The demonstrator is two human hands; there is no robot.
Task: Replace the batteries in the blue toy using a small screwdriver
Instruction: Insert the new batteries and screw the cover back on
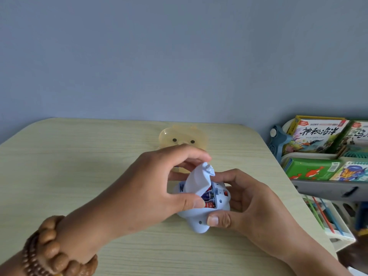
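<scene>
Toy [201,221] between hands; right hand [251,206] grips body, left hand [151,188] pinches cover [197,181].

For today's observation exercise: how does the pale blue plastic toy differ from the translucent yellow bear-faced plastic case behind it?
The pale blue plastic toy is opaque; the yellow bear-faced plastic case is translucent. The toy is held by the right hand, its cover lifted by the left hand over batteries; the case lies unheld behind. Both are smooth, rounded plastic.

Pale blue toy [201,218], red-and-blue batteries [208,196]
</scene>
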